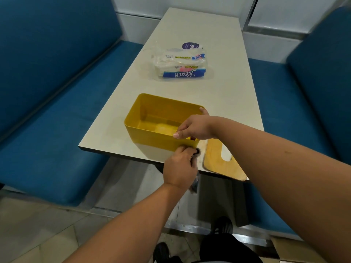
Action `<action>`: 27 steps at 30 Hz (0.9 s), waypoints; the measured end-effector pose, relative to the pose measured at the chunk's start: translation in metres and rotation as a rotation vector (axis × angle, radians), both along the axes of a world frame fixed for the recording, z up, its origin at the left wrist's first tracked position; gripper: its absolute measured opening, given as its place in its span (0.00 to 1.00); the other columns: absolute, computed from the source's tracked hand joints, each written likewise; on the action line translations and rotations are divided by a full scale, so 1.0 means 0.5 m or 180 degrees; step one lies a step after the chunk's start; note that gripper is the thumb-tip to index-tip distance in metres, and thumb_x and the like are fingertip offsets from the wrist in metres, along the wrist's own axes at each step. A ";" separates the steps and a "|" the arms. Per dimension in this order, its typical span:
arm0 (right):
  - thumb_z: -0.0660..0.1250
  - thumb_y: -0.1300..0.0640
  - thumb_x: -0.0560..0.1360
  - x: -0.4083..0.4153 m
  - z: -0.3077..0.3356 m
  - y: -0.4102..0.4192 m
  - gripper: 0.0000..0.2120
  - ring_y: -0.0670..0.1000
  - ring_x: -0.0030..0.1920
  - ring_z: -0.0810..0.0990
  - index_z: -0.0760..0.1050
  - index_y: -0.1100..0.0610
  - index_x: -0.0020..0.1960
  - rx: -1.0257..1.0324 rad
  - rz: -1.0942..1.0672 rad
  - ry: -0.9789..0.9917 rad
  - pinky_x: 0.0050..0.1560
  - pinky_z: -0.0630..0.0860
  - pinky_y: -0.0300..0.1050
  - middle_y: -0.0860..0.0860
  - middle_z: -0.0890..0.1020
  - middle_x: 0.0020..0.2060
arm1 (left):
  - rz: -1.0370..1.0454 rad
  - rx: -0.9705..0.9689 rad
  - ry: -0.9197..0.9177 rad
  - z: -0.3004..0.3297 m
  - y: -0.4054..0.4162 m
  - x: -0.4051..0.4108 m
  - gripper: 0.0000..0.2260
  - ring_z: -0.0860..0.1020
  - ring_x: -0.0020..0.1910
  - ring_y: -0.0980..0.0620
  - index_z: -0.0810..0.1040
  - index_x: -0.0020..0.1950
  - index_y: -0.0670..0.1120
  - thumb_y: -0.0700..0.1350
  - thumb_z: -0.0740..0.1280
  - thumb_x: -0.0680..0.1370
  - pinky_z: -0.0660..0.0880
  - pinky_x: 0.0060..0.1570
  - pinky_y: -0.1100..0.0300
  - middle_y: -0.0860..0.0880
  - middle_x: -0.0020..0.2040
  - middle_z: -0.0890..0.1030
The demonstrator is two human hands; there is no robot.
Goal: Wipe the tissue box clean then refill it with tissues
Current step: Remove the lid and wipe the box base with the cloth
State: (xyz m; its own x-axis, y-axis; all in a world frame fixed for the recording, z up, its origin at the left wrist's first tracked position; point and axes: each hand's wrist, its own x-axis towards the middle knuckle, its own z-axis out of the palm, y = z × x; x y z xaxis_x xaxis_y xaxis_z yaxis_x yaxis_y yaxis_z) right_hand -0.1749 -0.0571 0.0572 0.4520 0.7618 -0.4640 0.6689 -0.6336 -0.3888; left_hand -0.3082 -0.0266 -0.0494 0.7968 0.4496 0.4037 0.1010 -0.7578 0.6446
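My right hand [193, 128] grips the tissue box [152, 130] rim, left hand [180, 166] pinching a dark cloth [195, 151]; hard wiping could shove it off the worktop [218, 88].

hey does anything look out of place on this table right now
The wooden lid lies off the yellow tissue box, overhanging the table's near edge. It might tip off. Otherwise nothing looks spilled or damaged.

Bare table [224, 92] separates tissue box [144, 133] from tissue packs [180, 65].
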 end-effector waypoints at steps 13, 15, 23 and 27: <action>0.55 0.39 0.79 -0.007 0.005 -0.001 0.16 0.50 0.75 0.59 0.72 0.37 0.65 -0.0006 0.0186 0.0024 0.69 0.27 0.63 0.42 0.74 0.67 | 0.2172 -0.3138 -0.0803 0.035 0.153 -0.052 0.17 0.77 0.56 0.49 0.69 0.65 0.49 0.46 0.68 0.78 0.77 0.56 0.54 0.47 0.60 0.77; 0.54 0.40 0.80 -0.007 0.007 0.001 0.16 0.50 0.75 0.57 0.70 0.36 0.66 -0.0090 0.0266 -0.0007 0.69 0.27 0.63 0.43 0.73 0.68 | 0.2122 -0.3130 -0.0596 0.033 0.159 -0.050 0.19 0.78 0.56 0.49 0.71 0.65 0.48 0.44 0.71 0.75 0.77 0.57 0.51 0.48 0.58 0.78; 0.55 0.41 0.79 -0.003 0.000 0.003 0.17 0.51 0.75 0.57 0.73 0.40 0.65 -0.0134 0.0243 -0.0057 0.70 0.28 0.61 0.45 0.75 0.66 | 0.2113 -0.1865 -0.0821 0.044 0.128 -0.018 0.10 0.76 0.52 0.49 0.76 0.54 0.41 0.32 0.66 0.74 0.74 0.54 0.61 0.46 0.56 0.74; 0.56 0.41 0.79 0.001 -0.003 0.005 0.16 0.50 0.74 0.58 0.74 0.39 0.63 -0.0131 0.0179 -0.0040 0.70 0.29 0.60 0.43 0.76 0.65 | 0.1310 -0.1678 -0.0945 0.028 0.029 0.001 0.12 0.73 0.48 0.51 0.75 0.47 0.42 0.28 0.64 0.69 0.72 0.52 0.63 0.47 0.51 0.73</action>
State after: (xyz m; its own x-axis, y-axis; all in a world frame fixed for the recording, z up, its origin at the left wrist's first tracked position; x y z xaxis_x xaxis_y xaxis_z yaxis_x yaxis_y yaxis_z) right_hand -0.1746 -0.0548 0.0557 0.4151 0.7665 -0.4901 0.7084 -0.6103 -0.3545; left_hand -0.3077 -0.0122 -0.0357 0.4121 0.8833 0.2237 0.0752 -0.2776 0.9578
